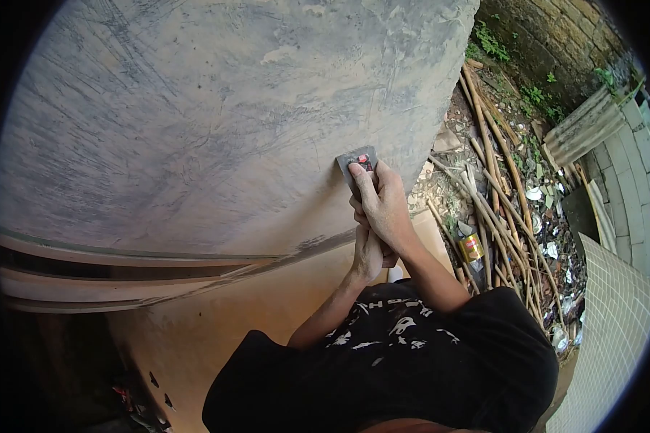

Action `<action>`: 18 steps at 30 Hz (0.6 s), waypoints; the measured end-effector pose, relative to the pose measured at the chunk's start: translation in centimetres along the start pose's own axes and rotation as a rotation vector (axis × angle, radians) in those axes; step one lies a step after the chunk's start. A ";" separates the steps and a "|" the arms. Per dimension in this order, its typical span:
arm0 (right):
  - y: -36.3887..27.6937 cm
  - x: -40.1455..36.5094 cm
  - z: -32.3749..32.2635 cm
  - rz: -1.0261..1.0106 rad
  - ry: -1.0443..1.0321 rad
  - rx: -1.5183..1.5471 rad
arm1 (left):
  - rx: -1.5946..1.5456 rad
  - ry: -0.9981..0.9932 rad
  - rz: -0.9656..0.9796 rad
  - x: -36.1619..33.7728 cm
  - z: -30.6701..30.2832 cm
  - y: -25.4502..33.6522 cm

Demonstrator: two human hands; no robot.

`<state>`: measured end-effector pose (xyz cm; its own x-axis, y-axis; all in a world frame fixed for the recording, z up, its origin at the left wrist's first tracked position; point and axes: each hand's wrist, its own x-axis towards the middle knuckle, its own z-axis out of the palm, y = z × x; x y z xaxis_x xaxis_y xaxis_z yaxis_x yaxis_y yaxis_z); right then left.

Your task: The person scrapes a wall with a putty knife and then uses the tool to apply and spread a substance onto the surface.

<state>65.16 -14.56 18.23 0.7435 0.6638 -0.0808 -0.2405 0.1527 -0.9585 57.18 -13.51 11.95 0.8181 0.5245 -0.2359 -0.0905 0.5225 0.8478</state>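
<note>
A scraper [347,160] with a flat dark blade and a red-and-white label rests its edge against the large grey, scratched wall surface [195,130]. My right hand [384,198] is closed around it just behind the blade, with the thumb laid along its face. Lower down, my left hand [369,254] is closed right under the right one, apparently on the lower end of the same scraper. The handle is hidden by my fingers. Pale dust coats both hands.
A wooden ledge or frame [123,252] borders the wall's lower side, and a tan board [217,339] lies beneath. On the right are long bamboo poles [495,180], a yellow can [471,247], scattered rubbish, a tiled panel [614,310] and a brick wall [556,36].
</note>
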 end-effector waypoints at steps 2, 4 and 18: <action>0.1 -0.1 0.1 0.017 -0.002 0.033 | 0.064 -0.060 0.008 0.0 -1.3 -0.9; 0.1 -0.1 0.4 0.031 -0.006 0.072 | 0.132 -0.119 0.018 -0.2 -2.2 -0.6; 1.0 -0.5 1.5 -0.047 0.016 0.079 | 0.247 -0.092 0.084 0.0 -3.1 -0.5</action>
<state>63.63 -13.63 17.73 0.7649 0.6429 -0.0410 -0.2530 0.2414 -0.9369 55.43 -11.69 10.03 0.8627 0.4898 -0.1254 -0.0280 0.2940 0.9554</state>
